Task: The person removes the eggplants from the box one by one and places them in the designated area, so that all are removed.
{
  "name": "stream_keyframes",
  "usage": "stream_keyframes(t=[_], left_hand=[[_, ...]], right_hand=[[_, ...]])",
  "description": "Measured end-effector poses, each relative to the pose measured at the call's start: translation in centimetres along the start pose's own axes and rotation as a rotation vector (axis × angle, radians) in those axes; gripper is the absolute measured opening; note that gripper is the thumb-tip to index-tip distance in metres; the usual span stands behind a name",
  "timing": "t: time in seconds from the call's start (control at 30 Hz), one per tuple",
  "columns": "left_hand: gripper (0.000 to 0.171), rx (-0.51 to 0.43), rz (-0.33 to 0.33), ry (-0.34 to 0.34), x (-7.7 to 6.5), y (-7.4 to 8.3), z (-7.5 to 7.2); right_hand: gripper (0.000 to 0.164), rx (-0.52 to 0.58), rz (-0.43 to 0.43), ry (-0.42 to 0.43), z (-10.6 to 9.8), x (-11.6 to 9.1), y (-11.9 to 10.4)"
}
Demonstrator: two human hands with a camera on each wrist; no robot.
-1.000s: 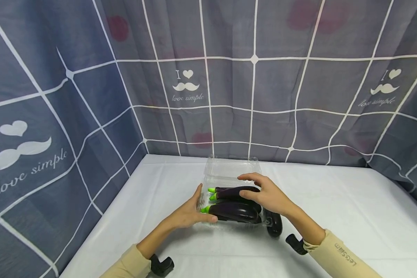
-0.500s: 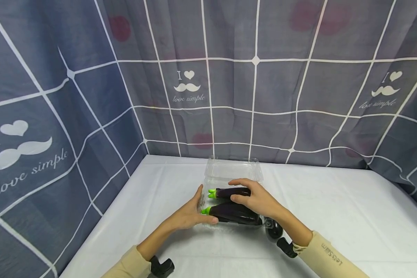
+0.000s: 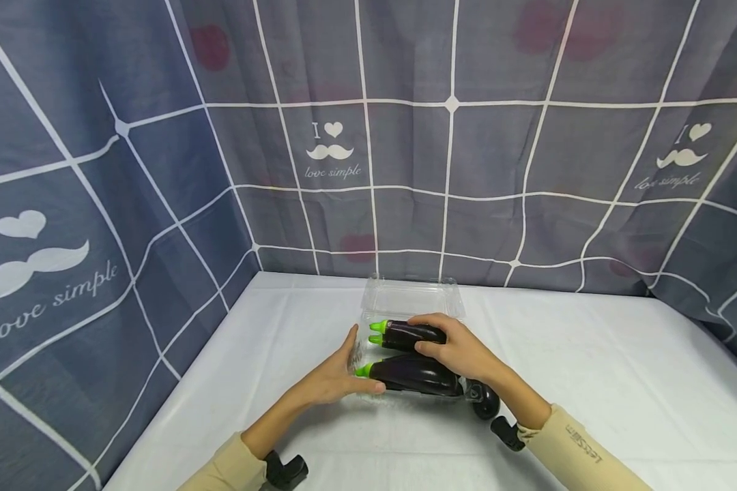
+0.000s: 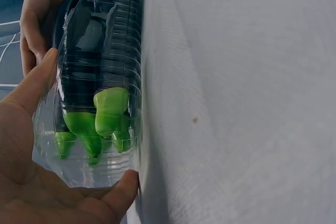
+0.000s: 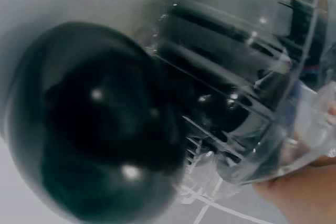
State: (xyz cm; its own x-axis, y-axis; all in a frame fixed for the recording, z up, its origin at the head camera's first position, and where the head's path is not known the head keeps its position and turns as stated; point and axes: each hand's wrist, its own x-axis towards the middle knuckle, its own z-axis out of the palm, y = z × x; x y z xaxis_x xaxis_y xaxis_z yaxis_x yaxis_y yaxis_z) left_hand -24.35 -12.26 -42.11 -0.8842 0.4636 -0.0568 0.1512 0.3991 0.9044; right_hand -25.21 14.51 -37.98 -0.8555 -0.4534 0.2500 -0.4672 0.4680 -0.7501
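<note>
A clear plastic clamshell box (image 3: pixel 354 361) with dark purple eggplants sits mid-table, its hinged lid (image 3: pixel 405 300) laid open behind. My left hand (image 3: pixel 338 372) holds the box's left end, thumb on the near side and fingers on the far side; the left wrist view shows the green stem caps (image 4: pixel 81 127) through the plastic. My right hand (image 3: pixel 457 348) grips two eggplants (image 3: pixel 399 333) at the back of the box, with their green stems pointing left. A glossy eggplant (image 3: pixel 414 374) lies along the front of the box.
One more eggplant (image 3: pixel 486 402) lies on the white tablecloth (image 3: pixel 565 354) just right of the box and looms large as a dark rounded end (image 5: pixel 100 124) in the right wrist view. A grey checked curtain (image 3: pixel 405 150) hangs behind and at both sides.
The right hand has moved left over the back eggplants and closed on them. Their stems now stand farther back and higher in view. The left hand has kept its place.
</note>
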Motion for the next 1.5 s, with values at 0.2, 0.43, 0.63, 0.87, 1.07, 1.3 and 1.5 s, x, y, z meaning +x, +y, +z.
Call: stream_keyframes(t=[0.2, 0.43, 0.63, 0.87, 1.07, 1.3, 1.5], left_hand=[[0.130, -0.026, 0.021, -0.006, 0.0, -0.1, -0.1], [0.131, -0.038, 0.021, -0.004, 0.0, -0.1, -0.1], [0.129, -0.020, -0.004, 0.001, 0.0, -0.1, 0.0], [0.129, -0.015, -0.002, 0.006, 0.1, -0.2, 0.0], [0.129, 0.012, -0.011, 0.006, 0.1, -0.2, -0.1], [0.129, 0.040, -0.022, 0.017, 0.2, -0.1, -0.1], [0.129, 0.045, -0.028, 0.018, 0.1, -0.1, 0.0]], right_hand=[[0.038, -0.003, -0.021, 0.008, -0.1, 0.1, 0.9], [0.043, 0.000, -0.031, -0.010, -0.1, 0.3, 1.3], [0.046, -0.061, -0.047, 0.013, -0.1, 0.2, 1.4], [0.045, -0.080, -0.044, 0.030, -0.1, 0.2, 1.3], [0.045, -0.080, -0.040, 0.031, 0.0, 0.2, 1.5], [0.045, -0.050, -0.020, 0.048, -0.2, 0.4, 1.7], [0.044, -0.017, 0.001, 0.084, -0.4, 0.3, 1.7]])
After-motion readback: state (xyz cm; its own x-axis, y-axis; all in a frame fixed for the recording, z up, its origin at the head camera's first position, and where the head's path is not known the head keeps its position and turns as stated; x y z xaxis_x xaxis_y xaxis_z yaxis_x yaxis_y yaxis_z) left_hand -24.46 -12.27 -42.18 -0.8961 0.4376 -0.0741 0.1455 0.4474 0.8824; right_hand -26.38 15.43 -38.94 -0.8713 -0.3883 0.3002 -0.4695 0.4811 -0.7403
